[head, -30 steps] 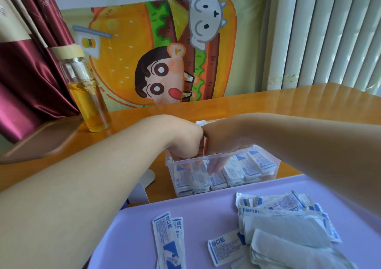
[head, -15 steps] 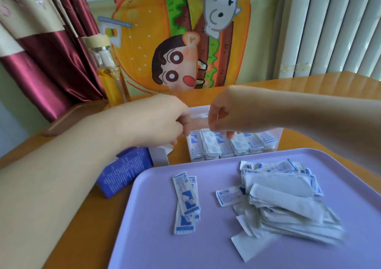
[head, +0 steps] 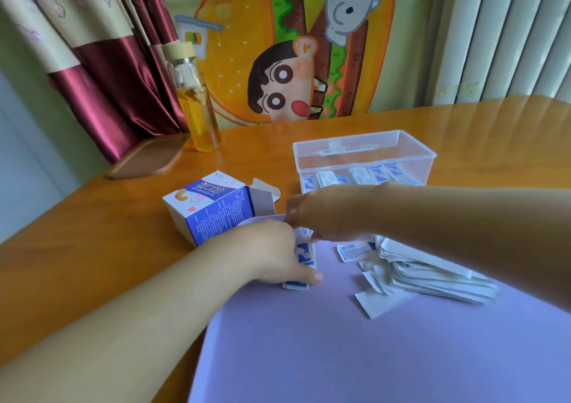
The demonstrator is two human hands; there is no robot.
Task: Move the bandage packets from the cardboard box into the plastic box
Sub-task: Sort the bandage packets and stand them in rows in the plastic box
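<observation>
both hands are working low over the purple tray [head: 340,356] here. the left hand [head: 275,254] is lying on the tray's near-left corner area, fingers curled round a small stack of bandage packets [head: 302,253], thumb pressing along the stack's lower end, so it is gripping those. the right hand [head: 324,214] is reaching across from the right, sitting just above and touching the top end of that same stack; its fingers are bent downward onto the packets, though blur is hiding whether it is truly pinching them or only resting there, so that one cannot be told.

just right of the hands, a single packet [head: 353,251] is lying flat on the tray, and beyond it a loose pile of packets [head: 432,270] is spreading out under the right forearm.

behind the right hand, the clear plastic box [head: 364,152] is standing open on the wooden table [head: 92,248], with a row of packets standing on edge along its near wall. just behind the left hand, the blue-and-white cardboard box [head: 213,211] is lying on the table beside the tray's far-left corner, its flap hanging open toward the right hand.

well behind the left hand, a glass bottle [head: 194,100] of amber liquid is standing upright, and a brown tray [head: 148,158] is lying beside it.
</observation>
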